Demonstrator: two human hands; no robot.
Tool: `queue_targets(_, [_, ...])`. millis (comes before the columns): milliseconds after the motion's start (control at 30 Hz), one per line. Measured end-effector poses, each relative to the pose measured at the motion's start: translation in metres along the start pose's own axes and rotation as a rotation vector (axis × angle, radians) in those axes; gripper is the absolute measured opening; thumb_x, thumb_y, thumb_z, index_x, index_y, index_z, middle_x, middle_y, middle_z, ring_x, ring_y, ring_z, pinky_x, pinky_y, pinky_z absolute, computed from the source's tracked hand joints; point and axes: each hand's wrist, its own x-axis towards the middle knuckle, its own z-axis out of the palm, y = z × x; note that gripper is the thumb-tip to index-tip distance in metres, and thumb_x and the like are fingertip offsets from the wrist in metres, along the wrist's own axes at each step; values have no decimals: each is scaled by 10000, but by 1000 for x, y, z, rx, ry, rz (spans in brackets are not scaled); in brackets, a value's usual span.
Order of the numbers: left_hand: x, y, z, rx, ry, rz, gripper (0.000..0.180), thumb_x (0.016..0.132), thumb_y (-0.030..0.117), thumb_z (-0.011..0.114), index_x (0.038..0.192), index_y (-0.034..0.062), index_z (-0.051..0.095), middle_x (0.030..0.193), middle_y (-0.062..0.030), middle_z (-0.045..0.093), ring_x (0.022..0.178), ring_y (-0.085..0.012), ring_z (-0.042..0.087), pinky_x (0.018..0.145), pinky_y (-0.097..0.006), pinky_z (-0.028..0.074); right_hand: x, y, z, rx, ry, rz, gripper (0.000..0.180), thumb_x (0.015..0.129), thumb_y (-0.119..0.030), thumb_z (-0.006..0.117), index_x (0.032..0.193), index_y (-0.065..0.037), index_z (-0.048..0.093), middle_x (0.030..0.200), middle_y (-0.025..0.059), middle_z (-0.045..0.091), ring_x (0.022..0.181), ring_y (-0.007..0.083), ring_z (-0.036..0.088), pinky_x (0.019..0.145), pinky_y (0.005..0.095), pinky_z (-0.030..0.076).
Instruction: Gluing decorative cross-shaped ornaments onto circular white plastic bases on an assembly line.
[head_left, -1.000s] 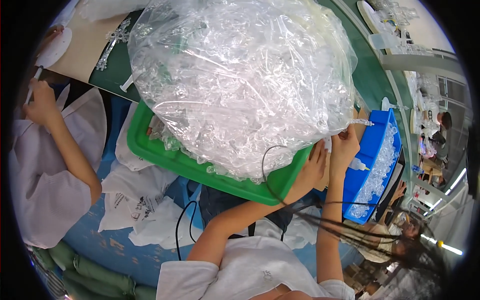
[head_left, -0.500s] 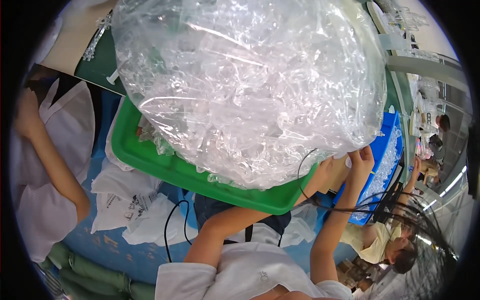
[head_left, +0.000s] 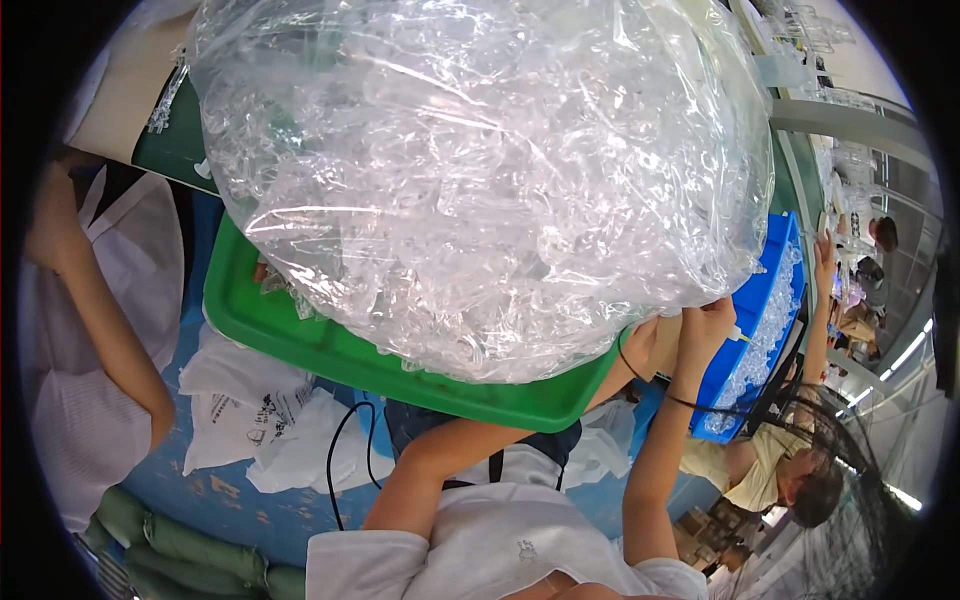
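A large clear plastic bag full of clear plastic pieces fills the upper middle. It rests over a green tray, covering most of it. My left forearm passes under the tray's near edge, and my left hand shows only partly beside the tray's right end, its fingers hidden by the bag and my other hand. My right hand is at the bag's lower right edge with its fingers closed together. A small whitish piece with a yellow tip shows right by these fingers; whether they hold it I cannot tell.
A blue bin of clear pieces stands at the right. White plastic bags lie at the left, near a black cord. Another person's arm is at far left; a person in yellow sits at right.
The bag and the green tray appear shifted slightly left in view. My right hand has dropped a little, and its fingers have curled closer together.
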Motion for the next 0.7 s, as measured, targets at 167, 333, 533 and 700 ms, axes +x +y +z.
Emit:
queue_targets(167, [1, -5, -12, 149, -20, 120, 418, 795, 182, 497, 1147, -40, 545, 1233, -136, 512, 1269, -286, 375, 989, -492, 340, -6, -23, 10, -163, 42, -57, 263, 768, -80, 707, 978, 21, 585, 899, 103, 670, 673, 133, 633, 583, 239, 485])
queue_targets(333, [9, -8, -27, 342, -101, 250, 421, 783, 182, 494, 1140, -30, 562, 1247, -153, 496, 1281, -287, 359, 1018, -561, 278, 4, -25, 5, -146, 37, -19, 274, 742, -87, 693, 971, 23, 591, 781, 97, 656, 666, 134, 630, 613, 245, 482])
queue_targets(533, [7, -9, -26, 220, -34, 181, 406, 792, 187, 491, 1136, -14, 571, 1250, -154, 496, 1276, -288, 365, 1026, -564, 272, 2, -24, 7, -160, 4, -54, 251, 750, -89, 697, 945, 31, 595, 736, 78, 630, 674, 134, 626, 598, 244, 477])
queue_targets(700, [15, -11, -54, 173, -10, 182, 434, 776, 159, 511, 1161, -35, 563, 1292, -144, 481, 1263, -324, 369, 1035, -466, 296, -1, -22, 8, -136, 22, -15, 264, 763, -96, 704, 965, 38, 599, 783, 76, 633, 718, 121, 616, 626, 237, 481])
